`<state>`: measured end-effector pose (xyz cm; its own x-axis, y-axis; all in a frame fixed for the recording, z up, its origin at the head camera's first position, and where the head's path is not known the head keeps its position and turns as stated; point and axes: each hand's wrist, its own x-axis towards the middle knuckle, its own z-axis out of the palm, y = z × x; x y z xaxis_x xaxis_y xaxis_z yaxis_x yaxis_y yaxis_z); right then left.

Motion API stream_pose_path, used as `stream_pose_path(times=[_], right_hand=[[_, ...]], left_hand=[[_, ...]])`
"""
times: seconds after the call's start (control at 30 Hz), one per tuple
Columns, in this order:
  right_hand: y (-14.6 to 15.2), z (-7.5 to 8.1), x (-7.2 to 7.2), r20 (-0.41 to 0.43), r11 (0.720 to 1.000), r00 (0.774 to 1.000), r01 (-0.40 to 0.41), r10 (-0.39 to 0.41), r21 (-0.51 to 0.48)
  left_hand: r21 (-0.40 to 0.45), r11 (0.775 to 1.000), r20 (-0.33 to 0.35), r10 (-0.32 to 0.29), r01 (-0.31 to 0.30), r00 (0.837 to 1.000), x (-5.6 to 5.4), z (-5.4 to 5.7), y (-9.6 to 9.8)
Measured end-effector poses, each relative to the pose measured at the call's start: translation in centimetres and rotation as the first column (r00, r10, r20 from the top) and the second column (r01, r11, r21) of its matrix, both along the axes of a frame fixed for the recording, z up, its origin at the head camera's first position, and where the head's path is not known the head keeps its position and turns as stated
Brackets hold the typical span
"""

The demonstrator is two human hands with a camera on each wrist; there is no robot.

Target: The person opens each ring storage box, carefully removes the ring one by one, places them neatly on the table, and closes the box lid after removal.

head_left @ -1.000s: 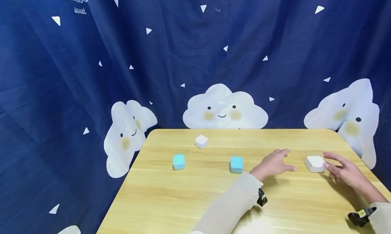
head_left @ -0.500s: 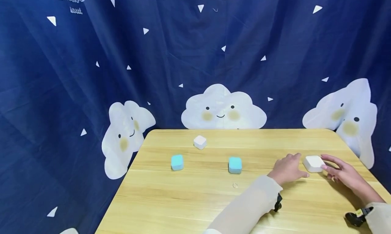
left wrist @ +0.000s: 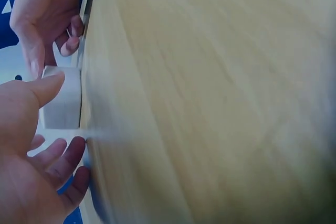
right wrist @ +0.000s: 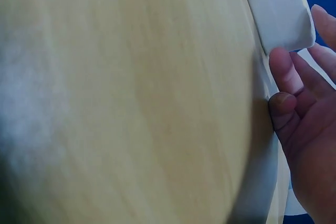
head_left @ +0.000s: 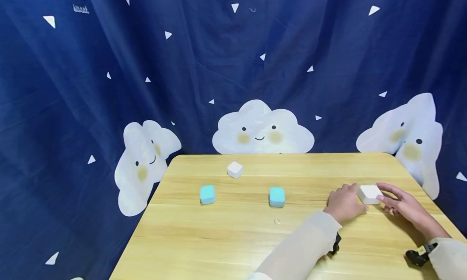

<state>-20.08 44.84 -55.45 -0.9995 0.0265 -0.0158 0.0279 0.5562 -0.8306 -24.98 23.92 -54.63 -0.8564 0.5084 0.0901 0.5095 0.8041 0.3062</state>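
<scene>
Head view: my left hand [head_left: 344, 203], right hand [head_left: 405, 207], fingers parted; white block [head_left: 369, 193] between them, contact unclear.

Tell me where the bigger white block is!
In the head view, the bigger white block is right of centre, between the left hand and right hand.

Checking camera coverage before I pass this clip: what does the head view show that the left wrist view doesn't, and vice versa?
Only the head view shows the two turquoise blocks, the smaller white block and the pale sleeves.

Only the left wrist view shows the palm side of the left grip, its thumb crossing in front of the larger white block.

Both show the left grip, the right grip, the larger white block between them, the wood-grain table and some blue curtain.
</scene>
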Motion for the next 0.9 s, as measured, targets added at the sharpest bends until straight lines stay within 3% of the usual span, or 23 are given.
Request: stream_pose_path(times=[0.17,0.57,0.9], right_hand=[[-0.1,0.1,-0.1,0.004,1.000,1.000,-0.001,0.001,0.006],[-0.2,-0.7,-0.2,0.006,1.000,1.000,-0.006,0.006,0.010],[-0.3,-0.3,-0.1,0.025,1.000,1.000,0.006,-0.005,-0.004]], left_hand=[[-0.026,0.998,-0.045,0.055,-0.056,0.997,0.4,0.1,1.1],[-0.053,0.990,-0.020,0.132,-0.133,0.991,0.9,0.3,2.4],[-0.079,0.988,-0.029,0.134,-0.136,0.991,0.8,0.6,2.5]])
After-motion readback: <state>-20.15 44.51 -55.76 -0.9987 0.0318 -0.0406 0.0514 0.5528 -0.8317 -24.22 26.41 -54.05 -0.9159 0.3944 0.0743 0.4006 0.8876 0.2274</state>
